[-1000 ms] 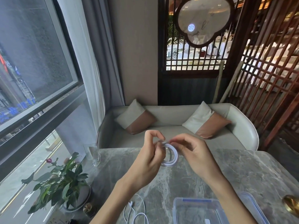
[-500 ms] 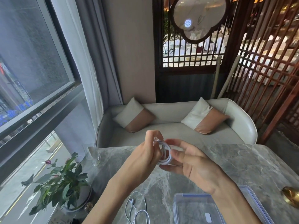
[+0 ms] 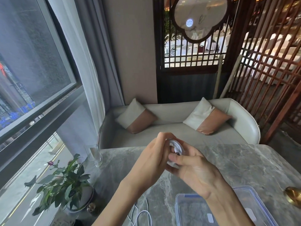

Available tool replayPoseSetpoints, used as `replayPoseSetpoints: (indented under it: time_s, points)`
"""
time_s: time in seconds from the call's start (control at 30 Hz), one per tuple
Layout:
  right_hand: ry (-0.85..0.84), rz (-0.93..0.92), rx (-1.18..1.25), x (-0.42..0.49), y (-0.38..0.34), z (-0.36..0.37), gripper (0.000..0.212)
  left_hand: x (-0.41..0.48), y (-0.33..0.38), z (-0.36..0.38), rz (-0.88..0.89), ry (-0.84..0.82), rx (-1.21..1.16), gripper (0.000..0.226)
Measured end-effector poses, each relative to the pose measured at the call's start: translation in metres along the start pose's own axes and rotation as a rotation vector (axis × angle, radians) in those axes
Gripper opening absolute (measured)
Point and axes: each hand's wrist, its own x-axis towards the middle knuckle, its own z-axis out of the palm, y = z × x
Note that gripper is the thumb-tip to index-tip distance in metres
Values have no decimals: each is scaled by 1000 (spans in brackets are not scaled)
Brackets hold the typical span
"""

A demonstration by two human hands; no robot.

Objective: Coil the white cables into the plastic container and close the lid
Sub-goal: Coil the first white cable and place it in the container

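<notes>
Both hands are raised above the middle of the grey marbled stone tabletop (image 3: 244,163), forearms reaching in from the near edge. The left hand (image 3: 151,162) is seen from the back, its fingers curled over the top of a small coiled white cable (image 3: 176,148), which is pinched against the thumb. The right hand (image 3: 195,170) is turned palm-up beneath and beside the coil, with its thumb laid across the lower loops and its fingers cupped behind them, so the coil is gripped from both sides. The coil is held clear of the tabletop, upright and edge-on to the camera; a dark plug tip is glimpsed between the loops.

Two white cables can be counted: the coil in the hands and a loose white cable (image 3: 143,214) lying in open loops at the near edge, left of the container and under the left forearm. One clear rectangular plastic container with a blue-trimmed rim (image 3: 185,207) is set at the near edge, open, partly hidden by the right forearm. One clear plastic lid with blue edging (image 3: 254,204) lies just right of it; whether the two touch cannot be told.

At the far left corner one clear drinking glass (image 3: 96,154) is stood, and one potted green plant with a pink bud (image 3: 65,181) occupies the left edge. A brass-coloured object (image 3: 293,195) is cut off at the right edge. The centre and far right of the tabletop are left bare.
</notes>
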Motion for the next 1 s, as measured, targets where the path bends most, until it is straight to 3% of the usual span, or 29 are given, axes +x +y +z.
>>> replayPoseSetpoints:
  time_s: [0.13,0.27,0.37,0.67,0.9,1.0]
  points:
    - [219,-261,-123,-3,9,-4,53,-2,1,6,-28,11,-26,21]
    - [426,-567,-568,-3,17,-13,17,-3,3,12,-5,-18,-4,18]
    - [491,-647,-545,0,23,-15,10,-2,2,17,40,-37,44,15]
    - [293,-296,-196,-8,12,-37,25,-5,-20,20,203,-87,92,26]
    - [366,-128,-381,-3,36,-76,23,-12,-54,49,-17,-40,38,22]
    - [384,-2,-445,0,51,-104,24,-19,-78,66,-267,-29,-69,27]
